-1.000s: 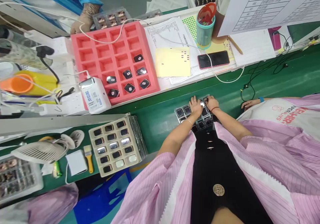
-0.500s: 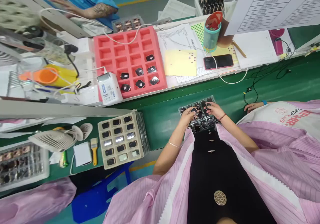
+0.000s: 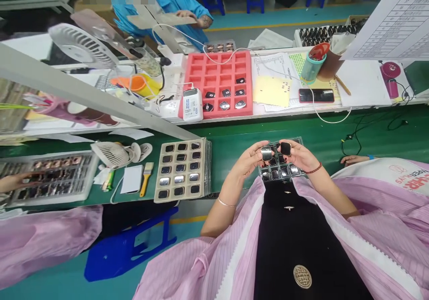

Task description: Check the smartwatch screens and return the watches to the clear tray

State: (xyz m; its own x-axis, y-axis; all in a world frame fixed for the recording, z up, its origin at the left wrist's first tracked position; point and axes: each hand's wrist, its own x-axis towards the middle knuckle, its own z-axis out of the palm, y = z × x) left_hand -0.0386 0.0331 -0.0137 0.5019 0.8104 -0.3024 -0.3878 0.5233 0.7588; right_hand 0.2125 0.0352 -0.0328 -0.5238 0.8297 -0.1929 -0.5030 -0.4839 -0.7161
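Observation:
My left hand (image 3: 248,160) pinches a rounded-square smartwatch case (image 3: 267,153) with a shiny grey face and a thin metallic rim. In my right hand (image 3: 303,158), fingers and thumb grip a second smartwatch case (image 3: 286,148), whose face is black. The two cases are close together but apart. Beneath both hands, on the green table, lies a clear plastic tray (image 3: 300,140) with several similar dark cases in its pockets; the hands hide part of it.
Left of my hands, a beige tray (image 3: 158,175) of watch cases tops a tray stack. A brush (image 3: 145,181) and small fan (image 3: 109,154) lie beyond. On the shelf are a red foam tray (image 3: 193,74), phone (image 3: 317,95) and cup (image 3: 311,67). Other people's hands show left, right and behind.
The view has swung left, so things appear farther right. Both hands have raised the cases above the tray, with their faces turned more toward me. A co-worker's hand now shows over the far-left tray.

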